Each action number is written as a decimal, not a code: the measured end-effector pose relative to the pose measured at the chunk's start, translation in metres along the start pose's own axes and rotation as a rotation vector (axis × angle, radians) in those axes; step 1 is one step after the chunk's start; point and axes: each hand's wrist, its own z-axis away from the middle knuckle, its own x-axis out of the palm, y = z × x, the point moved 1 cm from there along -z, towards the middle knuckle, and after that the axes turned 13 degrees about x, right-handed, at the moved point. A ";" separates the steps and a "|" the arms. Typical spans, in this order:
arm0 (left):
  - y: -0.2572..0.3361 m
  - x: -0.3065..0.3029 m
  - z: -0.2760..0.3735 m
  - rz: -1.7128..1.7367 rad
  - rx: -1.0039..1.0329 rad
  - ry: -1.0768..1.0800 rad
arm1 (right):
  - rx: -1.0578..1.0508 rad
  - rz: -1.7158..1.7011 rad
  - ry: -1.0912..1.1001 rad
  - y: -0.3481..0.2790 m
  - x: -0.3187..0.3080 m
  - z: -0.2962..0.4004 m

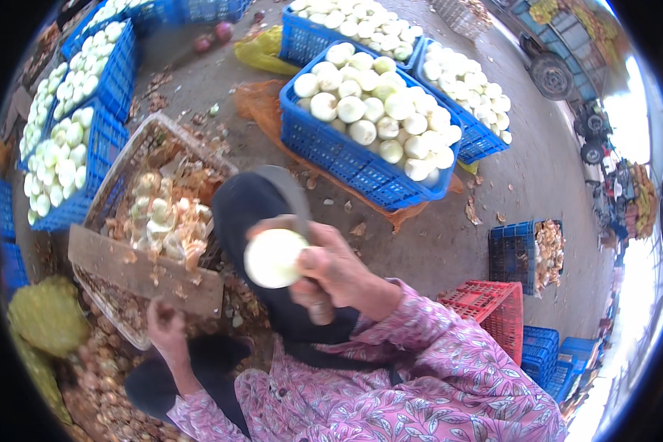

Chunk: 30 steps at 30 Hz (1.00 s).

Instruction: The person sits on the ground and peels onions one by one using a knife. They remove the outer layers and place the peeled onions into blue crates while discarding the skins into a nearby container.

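My right hand [331, 271] is raised over my right knee and grips a peeled white onion [275, 258]. The curved blade of a knife [287, 190] rises from the same hand; its handle is hidden by the fingers. Low at the left, my left hand [166, 326] is beside the near edge of a wooden board [143, 271], its fingers loosely curled with nothing seen in them. The board lies across a plastic crate [160, 124] that holds onion skins and trimmings [168, 215].
A blue crate [337, 160] heaped with peeled onions stands ahead on an orange mesh sack [259, 110]. More filled blue crates [108, 83] stand at the left. Unpeeled onions [105, 381] lie by my left leg, near a yellow mesh sack [50, 315]. A red crate [489, 304] is at the right.
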 end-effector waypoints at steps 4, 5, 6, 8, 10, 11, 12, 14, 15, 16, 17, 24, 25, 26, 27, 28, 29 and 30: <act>-0.019 0.018 0.016 -0.274 0.006 -0.119 | -0.050 -0.013 0.429 0.005 -0.084 0.044; -0.020 0.016 0.018 -0.275 0.008 -0.091 | -0.020 -0.064 0.520 0.007 -0.105 0.048; -0.018 0.019 0.018 -0.237 -0.026 -0.053 | -0.051 -0.077 0.644 0.007 -0.129 0.054; -0.018 0.033 0.017 -0.143 -0.102 0.009 | -0.110 -0.060 0.840 -0.008 -0.179 0.068; -0.025 0.032 0.021 -0.205 -0.101 0.015 | -0.184 0.032 0.954 -0.043 -0.214 0.067; -0.028 0.031 0.022 -0.240 -0.101 0.019 | -0.232 0.099 1.018 -0.066 -0.229 0.062; -0.031 0.033 0.021 -0.287 -0.092 0.022 | -0.240 0.153 1.068 -0.089 -0.246 0.061; -0.031 0.036 0.018 -0.390 -0.074 0.033 | -0.274 0.308 1.115 -0.135 -0.268 0.050; -0.025 0.038 0.013 -0.437 -0.083 0.021 | -0.305 0.408 1.112 -0.159 -0.274 0.040; -0.016 0.040 0.010 -0.485 -0.094 0.019 | -0.331 0.451 1.145 -0.176 -0.288 0.025; -0.013 0.042 0.008 -0.533 -0.106 0.019 | -0.358 0.495 1.176 -0.194 -0.302 0.009; 0.045 0.067 -0.021 -0.612 -0.096 -0.009 | -0.224 1.279 1.438 -0.275 -0.373 -0.125; 0.045 0.069 -0.022 -0.619 -0.099 -0.003 | -0.088 1.476 1.465 -0.275 -0.383 -0.137; 0.042 0.069 -0.021 -0.606 -0.119 -0.003 | -0.097 1.479 1.479 -0.273 -0.392 -0.142; 0.040 0.067 -0.020 -0.598 -0.138 0.002 | -0.137 1.442 1.499 -0.272 -0.403 -0.146; 0.038 0.066 -0.018 -0.583 -0.158 0.001 | -0.173 1.410 1.523 -0.274 -0.412 -0.142; 0.037 0.067 -0.019 -0.569 -0.151 -0.011 | -0.209 1.376 1.554 -0.276 -0.420 -0.133; 0.041 0.069 -0.020 -0.564 -0.149 -0.018 | -0.247 1.227 1.504 -0.271 -0.415 -0.124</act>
